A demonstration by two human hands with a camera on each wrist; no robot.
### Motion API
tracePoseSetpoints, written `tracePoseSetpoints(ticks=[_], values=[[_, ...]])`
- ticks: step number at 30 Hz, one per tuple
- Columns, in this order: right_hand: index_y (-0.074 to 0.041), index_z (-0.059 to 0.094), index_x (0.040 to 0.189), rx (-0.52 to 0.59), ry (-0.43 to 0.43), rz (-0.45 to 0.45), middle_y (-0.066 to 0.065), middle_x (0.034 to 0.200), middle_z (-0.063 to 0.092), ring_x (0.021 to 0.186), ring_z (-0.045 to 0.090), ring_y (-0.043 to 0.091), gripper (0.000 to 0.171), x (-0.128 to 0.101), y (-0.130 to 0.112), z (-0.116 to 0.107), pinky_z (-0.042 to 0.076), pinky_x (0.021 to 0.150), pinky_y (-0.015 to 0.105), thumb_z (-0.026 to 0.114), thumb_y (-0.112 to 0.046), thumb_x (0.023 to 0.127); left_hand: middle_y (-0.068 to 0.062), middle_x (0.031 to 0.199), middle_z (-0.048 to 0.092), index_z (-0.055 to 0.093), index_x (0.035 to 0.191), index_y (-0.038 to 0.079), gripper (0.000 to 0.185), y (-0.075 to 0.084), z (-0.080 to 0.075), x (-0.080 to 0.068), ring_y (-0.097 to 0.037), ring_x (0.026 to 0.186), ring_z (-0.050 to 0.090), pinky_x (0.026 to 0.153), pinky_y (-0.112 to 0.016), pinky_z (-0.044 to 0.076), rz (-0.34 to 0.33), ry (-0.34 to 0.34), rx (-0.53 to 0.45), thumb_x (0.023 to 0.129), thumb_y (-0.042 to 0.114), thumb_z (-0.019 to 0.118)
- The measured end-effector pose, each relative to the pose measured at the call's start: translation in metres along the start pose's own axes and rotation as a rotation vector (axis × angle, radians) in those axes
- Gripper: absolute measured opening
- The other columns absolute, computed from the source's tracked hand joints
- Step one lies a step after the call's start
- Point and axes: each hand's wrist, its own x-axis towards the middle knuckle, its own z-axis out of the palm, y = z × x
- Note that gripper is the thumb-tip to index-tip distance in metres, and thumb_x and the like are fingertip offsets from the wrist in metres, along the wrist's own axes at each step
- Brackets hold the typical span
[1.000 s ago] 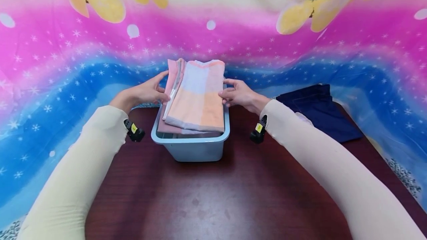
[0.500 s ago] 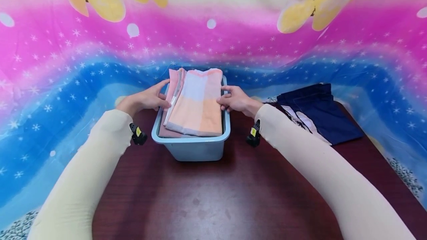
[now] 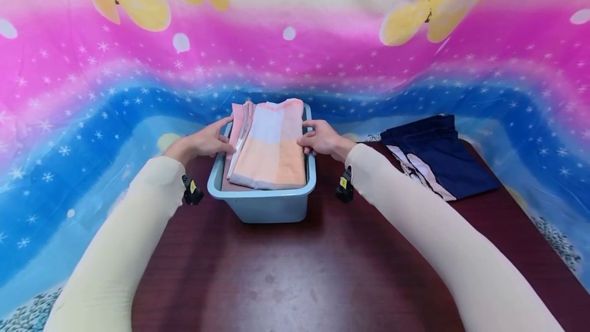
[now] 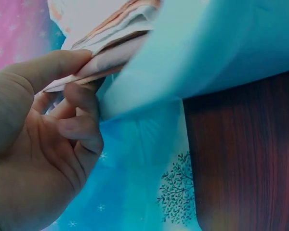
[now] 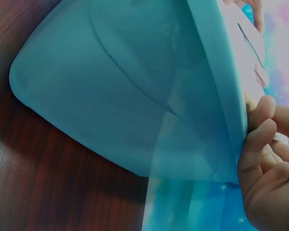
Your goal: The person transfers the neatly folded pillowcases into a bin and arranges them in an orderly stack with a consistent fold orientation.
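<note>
A folded checked cloth (image 3: 269, 155) in peach, pink, white and grey lies inside a light blue plastic basin (image 3: 267, 209), its far end rising near the back rim. My left hand (image 3: 203, 140) pinches the cloth's left edge. In the left wrist view, the thumb of that hand (image 4: 43, 139) lies on the stacked layers of cloth (image 4: 118, 55), with bent fingers below them. On the opposite side, my right hand (image 3: 322, 140) pinches the right edge at the rim. In the right wrist view, the basin wall (image 5: 111, 91) partly hides what this hand (image 5: 274, 168) holds.
A folded navy garment (image 3: 444, 155) with a white and black print lies at the right of the dark wooden table (image 3: 295, 275). Behind the table hangs a pink and blue patterned sheet (image 3: 295, 55).
Both hands have come down with the cloth, which now sits lower in the basin. The basin stays put, and more of the navy garment shows beside my right sleeve.
</note>
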Motion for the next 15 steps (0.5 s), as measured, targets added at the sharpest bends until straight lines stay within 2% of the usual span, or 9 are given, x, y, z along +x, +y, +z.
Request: tracePoseSetpoints(ticks=[3, 5, 7, 12, 15], values=[[-0.010, 0.026, 0.160, -0.004, -0.006, 0.001, 0.012, 0.109, 0.071, 0.068, 0.059, 0.012, 0.065, -0.0004, -0.0020, 0.0021, 0.048, 0.065, 0.026, 0.058, -0.016, 0.103, -0.031, 0.144, 0.053, -0.012, 0.163, 0.023, 0.098, -0.0027, 0.0017, -0.0002, -0.027, 0.102, 0.061, 0.088, -0.043, 0.049, 0.002, -0.006, 0.009, 0.099, 0.017, 0.062], [-0.011, 0.026, 0.160, -0.002, -0.004, 0.003, 0.012, 0.110, 0.071, 0.067, 0.058, 0.012, 0.066, -0.0012, -0.0035, 0.0034, 0.046, 0.064, 0.026, 0.058, -0.016, 0.103, -0.031, 0.145, 0.051, -0.012, 0.163, 0.024, 0.098, -0.0046, 0.0025, 0.0004, -0.032, 0.107, 0.060, 0.094, -0.047, 0.048, 0.003, -0.003, 0.001, 0.099, 0.016, 0.061], [-0.011, 0.025, 0.161, -0.003, -0.003, 0.005, 0.013, 0.112, 0.071, 0.066, 0.058, 0.012, 0.066, -0.0020, -0.0049, 0.0041, 0.045, 0.063, 0.025, 0.058, -0.015, 0.103, -0.032, 0.147, 0.049, -0.012, 0.163, 0.024, 0.097, -0.0061, 0.0033, 0.0008, -0.036, 0.119, 0.060, 0.103, -0.052, 0.048, 0.014, 0.003, 0.006, 0.099, 0.016, 0.061], [-0.010, 0.025, 0.161, -0.013, 0.009, 0.016, 0.015, 0.117, 0.070, 0.063, 0.057, 0.011, 0.067, -0.0043, -0.0068, 0.0041, 0.044, 0.062, 0.025, 0.058, -0.014, 0.103, -0.033, 0.145, 0.050, -0.012, 0.163, 0.023, 0.098, -0.0081, 0.0069, 0.0035, -0.045, 0.132, 0.055, 0.114, -0.060, 0.038, 0.046, 0.007, 0.010, 0.099, 0.014, 0.062], [-0.009, 0.025, 0.161, -0.016, 0.014, 0.016, 0.016, 0.119, 0.069, 0.060, 0.056, 0.010, 0.067, -0.0040, -0.0054, 0.0037, 0.046, 0.062, 0.025, 0.059, -0.013, 0.103, -0.032, 0.139, 0.056, -0.012, 0.163, 0.023, 0.099, -0.0077, 0.0100, 0.0045, -0.045, 0.128, 0.058, 0.115, -0.061, 0.037, 0.063, 0.014, 0.021, 0.098, 0.012, 0.062]])
